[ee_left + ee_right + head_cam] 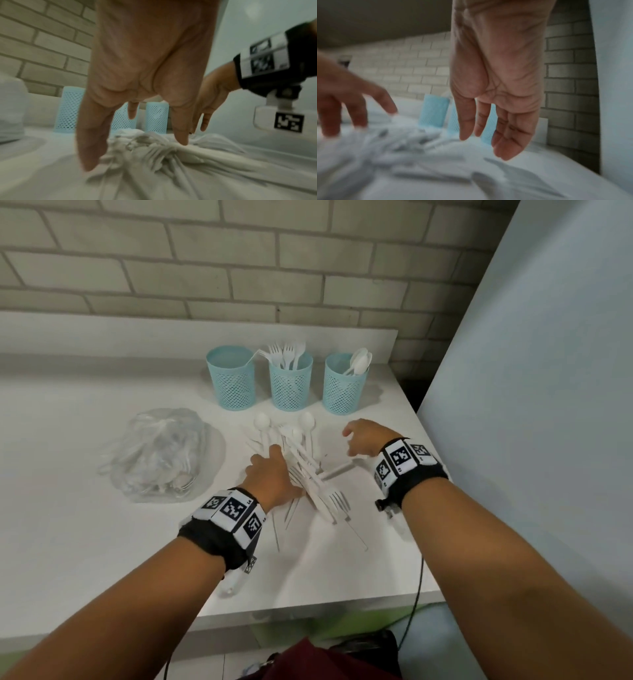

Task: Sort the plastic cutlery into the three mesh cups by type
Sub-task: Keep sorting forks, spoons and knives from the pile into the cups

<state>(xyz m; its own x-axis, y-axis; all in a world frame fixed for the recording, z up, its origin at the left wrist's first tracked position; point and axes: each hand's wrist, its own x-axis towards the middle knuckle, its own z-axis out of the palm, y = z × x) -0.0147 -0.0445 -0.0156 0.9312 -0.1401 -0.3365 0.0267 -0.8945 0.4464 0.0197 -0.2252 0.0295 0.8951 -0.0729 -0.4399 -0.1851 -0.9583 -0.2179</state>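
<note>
Three light blue mesh cups stand in a row at the back of the white table: the left cup point(230, 377) looks empty, the middle cup point(290, 380) holds forks, the right cup point(345, 382) holds spoons. In front of them lies a loose pile of white plastic cutlery point(301, 460), also visible up close point(154, 151). My left hand point(270, 474) reaches down onto the pile's left side with straight fingers point(91, 135) that touch the cutlery. My right hand point(364, 438) hovers just right of the pile, fingers point(506, 135) relaxed and holding nothing.
A crumpled clear plastic bag point(161, 453) lies left of the pile. A brick wall point(239, 268) runs behind the cups. A pale blue panel point(548, 405) stands close on the right, past the table's right edge point(428, 460). The table's front edge point(308, 607) is near my body.
</note>
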